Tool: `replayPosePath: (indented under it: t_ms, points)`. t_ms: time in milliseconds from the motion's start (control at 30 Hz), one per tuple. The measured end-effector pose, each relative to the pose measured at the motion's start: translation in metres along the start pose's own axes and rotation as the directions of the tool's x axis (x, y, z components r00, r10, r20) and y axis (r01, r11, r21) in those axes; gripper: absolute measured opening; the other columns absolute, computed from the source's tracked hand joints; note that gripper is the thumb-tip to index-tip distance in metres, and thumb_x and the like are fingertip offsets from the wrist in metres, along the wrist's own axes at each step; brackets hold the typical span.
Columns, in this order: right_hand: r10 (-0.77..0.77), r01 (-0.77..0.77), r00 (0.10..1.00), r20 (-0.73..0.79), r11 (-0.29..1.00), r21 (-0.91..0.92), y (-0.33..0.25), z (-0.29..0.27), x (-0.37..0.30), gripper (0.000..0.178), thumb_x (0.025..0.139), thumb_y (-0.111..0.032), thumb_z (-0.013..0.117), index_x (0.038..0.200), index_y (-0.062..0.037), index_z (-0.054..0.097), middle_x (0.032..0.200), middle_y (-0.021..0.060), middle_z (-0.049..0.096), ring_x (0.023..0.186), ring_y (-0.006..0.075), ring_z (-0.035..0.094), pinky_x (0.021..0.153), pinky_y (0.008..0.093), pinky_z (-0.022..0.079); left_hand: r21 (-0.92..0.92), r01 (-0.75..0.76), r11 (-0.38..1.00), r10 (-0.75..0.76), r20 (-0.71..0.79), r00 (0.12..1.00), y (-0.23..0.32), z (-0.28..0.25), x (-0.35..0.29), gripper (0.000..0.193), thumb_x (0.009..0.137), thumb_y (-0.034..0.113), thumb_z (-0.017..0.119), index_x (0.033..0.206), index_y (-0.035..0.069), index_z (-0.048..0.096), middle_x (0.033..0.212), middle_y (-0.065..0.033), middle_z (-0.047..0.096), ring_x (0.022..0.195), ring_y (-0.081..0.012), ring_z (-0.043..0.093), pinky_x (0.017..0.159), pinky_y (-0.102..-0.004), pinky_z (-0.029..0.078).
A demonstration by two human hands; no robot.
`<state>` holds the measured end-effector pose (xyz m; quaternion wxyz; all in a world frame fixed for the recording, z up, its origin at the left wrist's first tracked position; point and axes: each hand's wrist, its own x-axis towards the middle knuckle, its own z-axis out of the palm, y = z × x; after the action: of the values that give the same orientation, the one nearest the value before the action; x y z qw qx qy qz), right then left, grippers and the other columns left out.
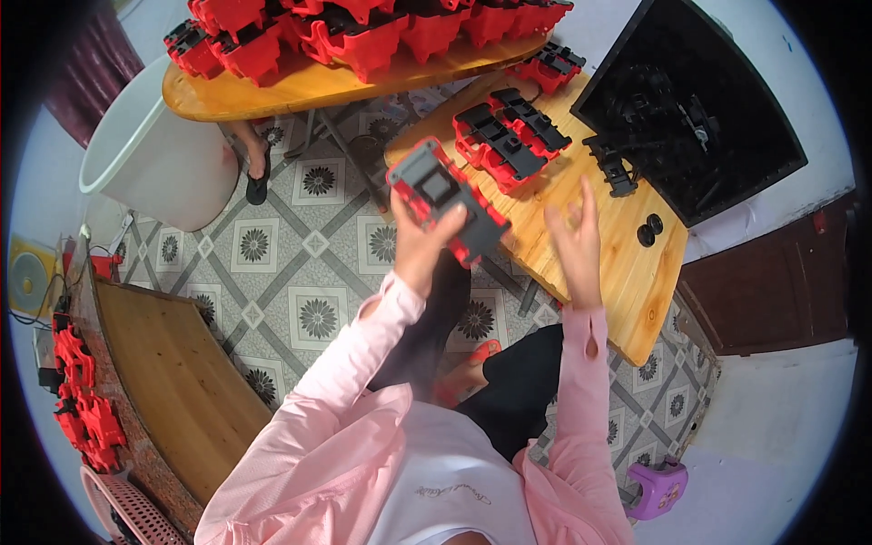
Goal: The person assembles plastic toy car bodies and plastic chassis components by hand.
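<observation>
Two hands apart: left hand [420, 247] fingers clamped around red-and-grey plastic part [447, 202], right hand [576, 238] fingers spread, empty.

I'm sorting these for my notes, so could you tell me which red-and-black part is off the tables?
The one gripped in the left hand: that red-and-black part is raised above the floor, while the others rest on tabletops.

Pink long-sleeved jacket over a white shirt.

Upper centre, one red-and-grey part [447, 202] sits in a hand, and three more red-and-black parts [509, 136] lie on the desk [627, 272] to its right. Two black discs [649, 229] lie right of centre beside one black tray [690, 109]. One white tub [154, 154] stands upper left, one purple stool [660, 489] lower right.
</observation>
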<state>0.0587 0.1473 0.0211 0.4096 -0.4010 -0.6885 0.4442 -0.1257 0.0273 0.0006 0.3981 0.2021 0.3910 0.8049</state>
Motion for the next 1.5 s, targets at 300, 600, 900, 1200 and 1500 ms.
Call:
replayPosePath:
  t_ms: [300,600,900,1200,1500]
  points:
    - [0.213,-0.230,0.973,0.089,0.926,0.300,0.016,0.027,0.115,0.097,0.083,-0.020,0.075,0.153,-0.0106,0.009,0.136,0.0159,0.048,0.102,0.0245,0.064,0.071,0.0403,0.058,0.247,0.168,0.954,-0.158,-0.061,0.986,-0.036,0.004,0.103,0.091,0.068,0.028,0.087,0.138,0.005,0.033,0.130,-0.0142,0.050,0.120,-0.0246,0.050,0.104,-0.0377,0.039]
    - [0.196,-0.209,0.978,0.077,0.948,0.242,0.032,0.005,0.187,0.098,0.077,-0.015,0.078,0.152,-0.0079,0.015,0.122,0.0130,0.061,0.092,0.0205,0.066,0.067,0.0372,0.051,0.468,0.096,0.878,0.035,-0.264,0.964,-0.069,0.052,0.138,0.109,0.061,0.040,0.089,0.143,0.004,0.026,0.132,-0.0268,0.037,0.122,-0.0354,0.040,0.104,-0.0421,0.036]
    - [0.231,-0.250,0.966,0.119,0.949,0.191,0.063,-0.018,0.254,0.109,0.076,-0.033,0.080,0.154,-0.0138,0.006,0.139,0.0134,0.049,0.127,0.0313,0.047,0.092,0.0617,0.036,0.542,0.198,0.817,0.033,-0.386,0.922,-0.090,0.099,0.175,0.126,0.058,0.050,0.089,0.147,0.001,0.014,0.134,-0.0324,0.030,0.124,-0.0427,0.040,0.106,-0.0442,0.034]
    - [-0.109,0.020,0.966,-0.233,0.936,-0.352,0.077,-0.068,0.140,0.055,0.088,-0.025,0.069,0.135,-0.0041,0.050,0.125,0.0131,0.059,0.094,0.0163,0.062,0.078,0.0264,0.050,0.406,0.234,0.884,-0.089,-0.344,0.935,-0.104,0.070,0.153,0.103,0.073,0.048,0.080,0.146,0.004,0.021,0.135,-0.0199,0.039,0.113,-0.0259,0.051,0.093,-0.0390,0.043]
    - [-0.125,-0.068,0.379,-0.917,0.984,-0.162,0.090,-0.237,-0.130,0.019,0.089,-0.005,0.061,0.108,-0.0031,0.066,0.099,0.0051,0.066,0.079,0.0115,0.060,0.072,0.0243,0.048,0.304,-0.417,0.856,-0.042,0.846,0.532,-0.086,0.174,-0.017,0.018,0.086,0.007,0.065,0.103,0.002,0.065,0.096,-0.0089,0.067,0.093,-0.0213,0.063,0.088,-0.0318,0.045]
